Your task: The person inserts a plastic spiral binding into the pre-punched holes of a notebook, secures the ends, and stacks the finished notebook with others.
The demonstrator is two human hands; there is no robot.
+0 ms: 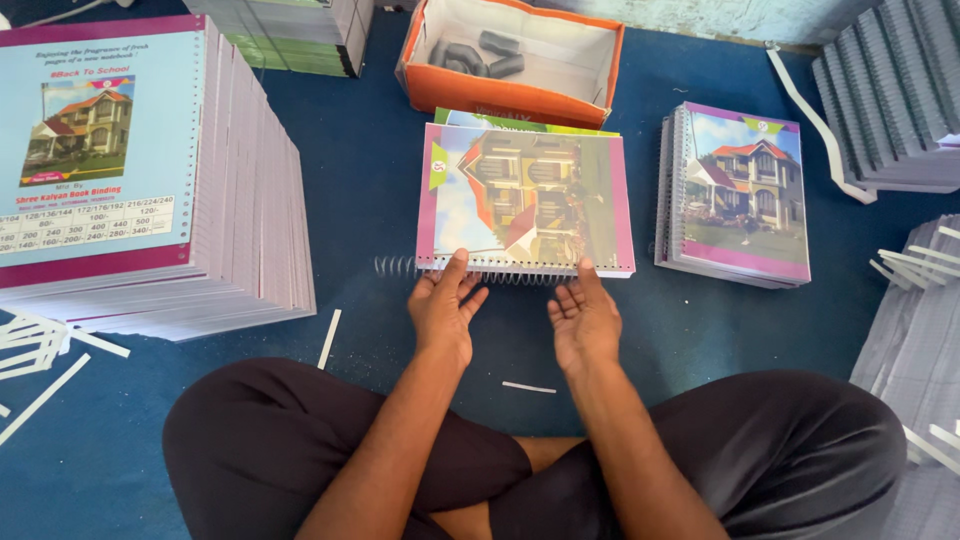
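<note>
A notebook [524,198] with a house picture on its cover lies on the blue floor in front of me. A metal spiral coil [400,267] runs along its near punched edge and sticks out to the left. My left hand [445,310] rests palm-up at that edge, thumb on the cover near the coil. My right hand [583,318] does the same further right, fingers loosely spread, thumb touching the cover's edge. Neither hand closes around anything.
A tall stack of unbound notebooks [150,180] stands at the left. An orange cardboard box [510,60] with dark rolls sits behind. Bound notebooks [735,195] lie at the right, more stacks [890,90] beyond. Paper strips [329,338] litter the floor. My crossed legs [300,450] fill the foreground.
</note>
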